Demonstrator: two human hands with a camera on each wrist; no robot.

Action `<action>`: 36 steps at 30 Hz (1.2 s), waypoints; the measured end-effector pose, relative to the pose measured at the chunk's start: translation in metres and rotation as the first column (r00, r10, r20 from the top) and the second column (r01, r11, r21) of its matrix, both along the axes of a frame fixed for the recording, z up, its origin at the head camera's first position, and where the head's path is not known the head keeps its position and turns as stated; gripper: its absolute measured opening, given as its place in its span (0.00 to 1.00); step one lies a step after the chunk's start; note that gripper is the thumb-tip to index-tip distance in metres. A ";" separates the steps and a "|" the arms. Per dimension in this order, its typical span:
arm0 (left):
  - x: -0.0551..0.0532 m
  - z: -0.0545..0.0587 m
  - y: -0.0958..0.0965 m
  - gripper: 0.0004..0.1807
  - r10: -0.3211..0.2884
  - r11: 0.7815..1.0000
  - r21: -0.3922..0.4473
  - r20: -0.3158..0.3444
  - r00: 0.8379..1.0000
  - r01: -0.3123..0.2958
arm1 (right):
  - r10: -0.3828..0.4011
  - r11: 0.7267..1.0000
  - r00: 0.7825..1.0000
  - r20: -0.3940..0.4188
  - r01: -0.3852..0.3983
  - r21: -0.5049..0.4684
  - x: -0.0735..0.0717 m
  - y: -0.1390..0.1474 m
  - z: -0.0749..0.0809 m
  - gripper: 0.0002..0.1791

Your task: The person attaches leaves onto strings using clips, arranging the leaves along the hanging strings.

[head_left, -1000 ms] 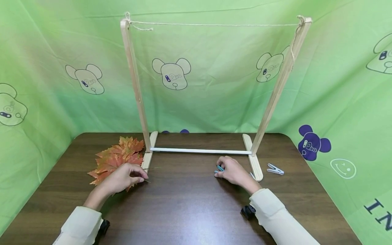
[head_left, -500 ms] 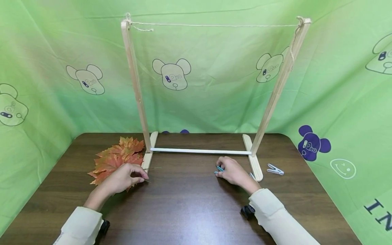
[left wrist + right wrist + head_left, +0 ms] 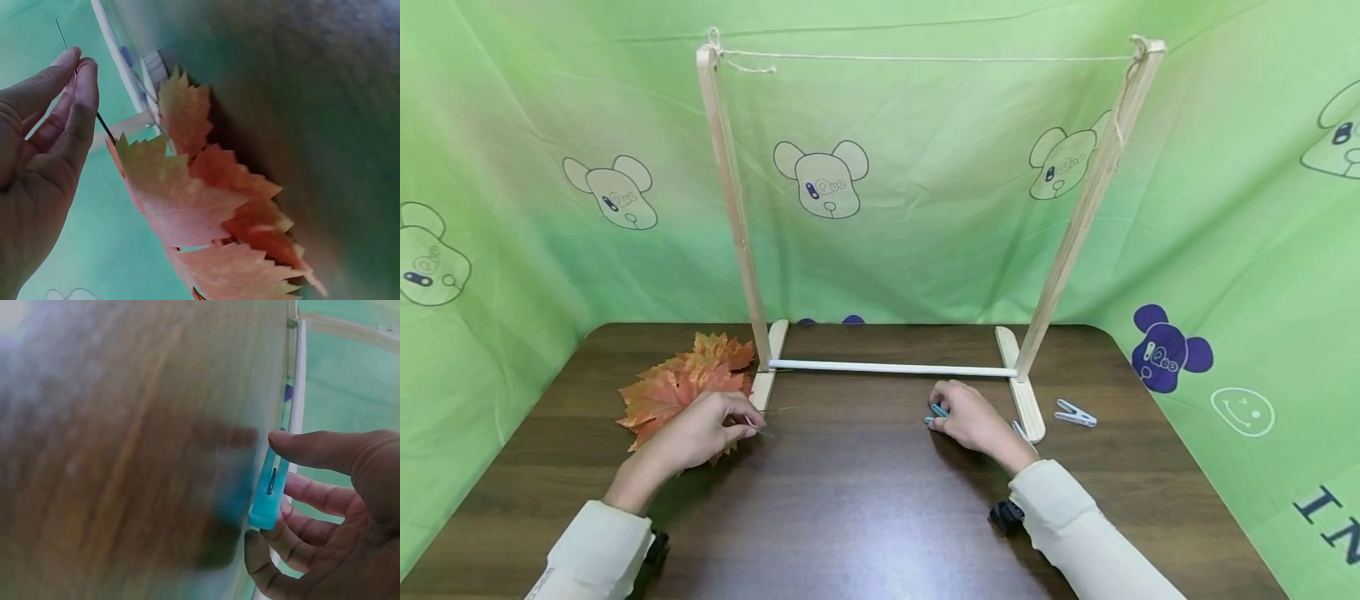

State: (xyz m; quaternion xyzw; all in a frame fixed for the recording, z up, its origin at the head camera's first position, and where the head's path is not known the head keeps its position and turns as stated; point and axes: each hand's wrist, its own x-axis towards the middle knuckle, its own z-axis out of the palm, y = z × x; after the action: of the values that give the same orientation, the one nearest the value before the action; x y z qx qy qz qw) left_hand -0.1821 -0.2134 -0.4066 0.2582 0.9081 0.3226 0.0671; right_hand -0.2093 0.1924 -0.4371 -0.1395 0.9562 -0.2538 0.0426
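At the left of the head view, my left hand (image 3: pixel 703 427) pinches the thin stem (image 3: pixel 105 127) of an orange artificial maple leaf (image 3: pixel 175 194) between thumb and fingertips. That leaf lies over several others in a pile (image 3: pixel 718 358), partly hidden by the hand. My right hand (image 3: pixel 973 419) is right of centre, low over the table, holding a blue clothespin (image 3: pixel 269 494). Its thumb is at one end of the clothespin and its fingers curl along the other side.
A wooden frame with two posts (image 3: pixel 1071 225) stands ahead, a string (image 3: pixel 925 58) tied across its top and a white rod (image 3: pixel 891 368) low between the posts. A pale blue clothespin (image 3: pixel 1077 414) lies right of the frame. Another clothespin (image 3: pixel 1019 430) shows partly behind my right wrist.
My left hand has risen slightly with the stem, and the top leaf has shifted with it. The right hand stays in place with the clothespin.
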 end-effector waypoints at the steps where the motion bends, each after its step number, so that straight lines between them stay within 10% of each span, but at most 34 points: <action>1: 0.000 0.002 0.000 0.06 -0.002 1.000 -0.010 -0.008 1.000 0.002 | -0.001 1.000 1.000 -0.001 0.001 0.002 0.000 0.000 0.000 0.11; 17: 0.008 0.036 0.013 0.06 -0.051 0.996 -0.082 -0.174 0.983 0.037 | 0.001 1.000 0.997 -0.075 -0.003 -0.023 0.000 0.002 0.021 0.12; 36: -0.004 0.072 0.033 0.05 -0.037 0.998 -0.047 -0.185 0.982 0.029 | 0.028 0.994 0.981 -0.194 -0.047 -0.095 -0.009 -0.005 0.080 0.12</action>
State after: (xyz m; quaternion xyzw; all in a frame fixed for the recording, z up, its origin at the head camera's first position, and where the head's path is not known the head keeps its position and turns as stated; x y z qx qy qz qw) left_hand -0.1865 -0.1807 -0.3345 0.3006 0.9130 0.2758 -0.0072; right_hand -0.2184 0.1874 -0.3576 -0.1833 0.9393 -0.2853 -0.0522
